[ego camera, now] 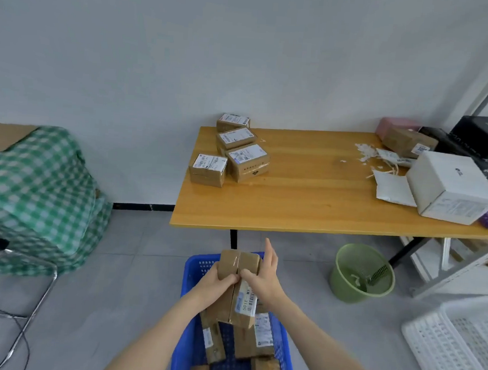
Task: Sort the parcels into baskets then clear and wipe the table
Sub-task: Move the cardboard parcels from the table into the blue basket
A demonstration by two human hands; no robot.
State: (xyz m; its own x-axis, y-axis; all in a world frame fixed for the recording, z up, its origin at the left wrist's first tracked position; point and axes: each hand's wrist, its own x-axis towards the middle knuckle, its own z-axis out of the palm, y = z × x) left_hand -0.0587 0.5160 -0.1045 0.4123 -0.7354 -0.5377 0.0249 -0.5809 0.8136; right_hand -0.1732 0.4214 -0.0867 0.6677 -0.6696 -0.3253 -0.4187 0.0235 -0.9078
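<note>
Over the blue basket (193, 271) on the floor, my left hand (216, 281) grips one brown cardboard parcel (229, 260). My right hand (262, 275) grips a second brown parcel (244, 303) pressed against it, its label facing me. Several brown parcels lie inside the basket below. On the wooden table (308, 195), several labelled brown parcels (247, 162) sit clustered at the far left corner. A white box (453, 188), a brown parcel (407, 141), a pink box (394, 127) and black boxes (482, 143) crowd the table's right end.
Paper scraps (366, 153) and a torn white mailer (392, 189) litter the table. A green bin (360, 274) stands under the table. A white basket (462, 350) is at the lower right. A green checked bundle (34, 193) and a metal chair (13, 284) are on the left.
</note>
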